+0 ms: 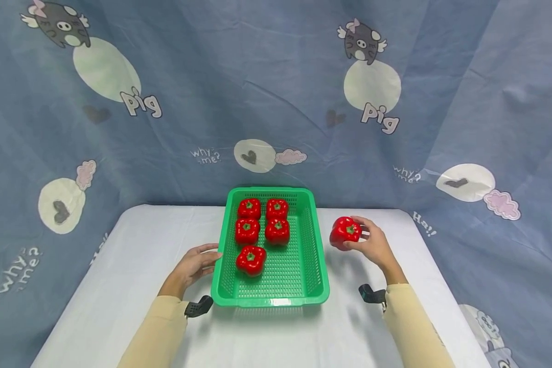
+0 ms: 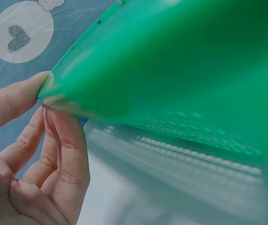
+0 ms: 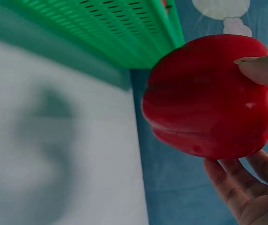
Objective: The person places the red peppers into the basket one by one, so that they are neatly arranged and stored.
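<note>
My left hand (image 1: pixel 195 265) pinches the left rim of a green plastic basket (image 1: pixel 322 266); the left wrist view shows thumb and fingers on either side of the basket's edge (image 2: pixel 78 47). Several red bell peppers stand stem up inside, in two columns, the nearest bell pepper (image 1: pixel 251 260) in the left one. To the right of the basket, my right hand (image 1: pixel 372 244) grips another red bell pepper (image 1: pixel 345 233) above the table. In the right wrist view the thumb lies on one side of this bell pepper (image 3: pixel 209 98) and the fingers on the other.
The basket stands on a white-covered table (image 1: pixel 142 245). Behind and beside it hangs a blue curtain (image 1: pixel 267 107) with printed pigs and words. A black strap device (image 1: pixel 199 306) sits on the left wrist and another black device (image 1: pixel 371 294) on the right.
</note>
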Available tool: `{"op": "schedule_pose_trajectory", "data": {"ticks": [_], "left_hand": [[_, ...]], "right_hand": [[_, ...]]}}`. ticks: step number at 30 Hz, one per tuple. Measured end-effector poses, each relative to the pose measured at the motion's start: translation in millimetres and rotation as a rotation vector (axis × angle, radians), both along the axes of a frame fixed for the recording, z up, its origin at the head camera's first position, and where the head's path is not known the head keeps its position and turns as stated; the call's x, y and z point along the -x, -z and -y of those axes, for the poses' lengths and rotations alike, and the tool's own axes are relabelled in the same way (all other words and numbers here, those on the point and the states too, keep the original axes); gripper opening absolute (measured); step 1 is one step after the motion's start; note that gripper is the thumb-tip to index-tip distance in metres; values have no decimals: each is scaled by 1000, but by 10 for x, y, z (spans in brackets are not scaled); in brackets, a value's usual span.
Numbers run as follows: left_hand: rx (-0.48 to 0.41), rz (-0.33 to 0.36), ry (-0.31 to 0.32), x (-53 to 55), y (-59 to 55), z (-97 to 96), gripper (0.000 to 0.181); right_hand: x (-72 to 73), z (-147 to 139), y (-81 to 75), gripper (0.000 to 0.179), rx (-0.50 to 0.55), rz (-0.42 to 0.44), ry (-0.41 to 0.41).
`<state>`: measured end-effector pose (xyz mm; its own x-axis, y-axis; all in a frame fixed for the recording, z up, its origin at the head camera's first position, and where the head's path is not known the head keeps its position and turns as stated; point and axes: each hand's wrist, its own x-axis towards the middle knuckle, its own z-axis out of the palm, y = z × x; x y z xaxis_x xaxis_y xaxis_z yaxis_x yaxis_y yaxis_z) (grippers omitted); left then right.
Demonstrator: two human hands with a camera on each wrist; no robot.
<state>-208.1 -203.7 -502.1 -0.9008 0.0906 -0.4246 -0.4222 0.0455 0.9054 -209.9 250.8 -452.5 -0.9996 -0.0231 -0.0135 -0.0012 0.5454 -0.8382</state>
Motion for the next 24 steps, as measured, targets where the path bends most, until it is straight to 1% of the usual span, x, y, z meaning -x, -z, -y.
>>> {"op": "schedule_pose_trajectory", "data": {"ticks": [4,8,15,24], "left_hand": [[-9,-4,1,9,-8,-5,62],[-12,-7,4,5,-19,-4,62],[3,-10,6,-1,-26,2,61],[-6,-6,1,4,-13,-8,61]], "right_hand": [[11,9,-76,74,-16,-8,-24],[12,39,-143,75,-21,6,-40],[28,104,-197,73,-45,-3,-70],[25,219,-305,73,-43,-25,-120]]}}
